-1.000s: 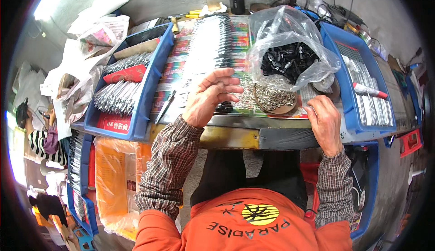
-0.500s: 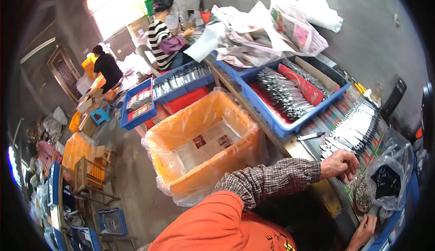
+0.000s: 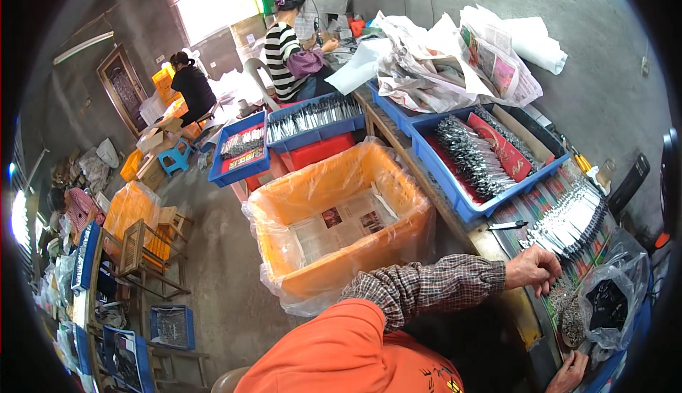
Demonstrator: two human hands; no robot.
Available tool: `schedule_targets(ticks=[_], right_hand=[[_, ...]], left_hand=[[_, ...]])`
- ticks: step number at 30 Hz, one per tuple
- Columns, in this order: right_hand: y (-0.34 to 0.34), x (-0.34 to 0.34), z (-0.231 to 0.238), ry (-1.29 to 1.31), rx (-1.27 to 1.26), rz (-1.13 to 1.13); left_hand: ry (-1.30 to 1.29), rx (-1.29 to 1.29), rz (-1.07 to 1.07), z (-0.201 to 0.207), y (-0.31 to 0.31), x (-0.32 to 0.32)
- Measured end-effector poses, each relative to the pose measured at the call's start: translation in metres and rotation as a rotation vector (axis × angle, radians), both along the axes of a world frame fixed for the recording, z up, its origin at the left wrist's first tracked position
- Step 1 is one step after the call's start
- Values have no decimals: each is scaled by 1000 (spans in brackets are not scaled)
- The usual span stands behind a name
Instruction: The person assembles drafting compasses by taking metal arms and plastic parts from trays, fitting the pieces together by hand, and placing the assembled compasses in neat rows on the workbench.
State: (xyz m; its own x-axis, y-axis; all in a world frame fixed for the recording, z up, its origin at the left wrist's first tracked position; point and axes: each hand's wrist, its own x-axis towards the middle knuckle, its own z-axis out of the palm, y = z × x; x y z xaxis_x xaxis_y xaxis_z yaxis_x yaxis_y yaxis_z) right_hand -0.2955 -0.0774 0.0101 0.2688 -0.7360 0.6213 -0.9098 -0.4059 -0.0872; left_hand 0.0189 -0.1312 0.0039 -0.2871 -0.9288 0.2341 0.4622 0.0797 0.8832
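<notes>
White, black-ended slim rods (image 3: 566, 224) laid left of clear plastic bag (image 3: 632, 259); had left hand (image 3: 534, 270) half-curled, right hand (image 3: 570, 374) beside bag, could not tell either's grip; seemingly between pieces, needed fine pinching.

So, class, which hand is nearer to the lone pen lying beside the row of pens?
Left. The left hand is close to the lone pen, not touching it; the right hand is farther off, by the clear bag.
</notes>
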Motion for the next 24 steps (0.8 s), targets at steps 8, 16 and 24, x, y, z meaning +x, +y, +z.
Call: schedule_targets(ticks=[8, 16, 24], right_hand=[[-3, -7, -6, -1, 9, -20], [-3, -7, -8, -9, -4, -32], [-3, -6, -7, -7, -21, -22]], left_hand=[[-73, -1, 30, 5, 2, -7], [-126, -2, 68, 6, 12, -4], [-142, -9, 90, -6, 13, 3]])
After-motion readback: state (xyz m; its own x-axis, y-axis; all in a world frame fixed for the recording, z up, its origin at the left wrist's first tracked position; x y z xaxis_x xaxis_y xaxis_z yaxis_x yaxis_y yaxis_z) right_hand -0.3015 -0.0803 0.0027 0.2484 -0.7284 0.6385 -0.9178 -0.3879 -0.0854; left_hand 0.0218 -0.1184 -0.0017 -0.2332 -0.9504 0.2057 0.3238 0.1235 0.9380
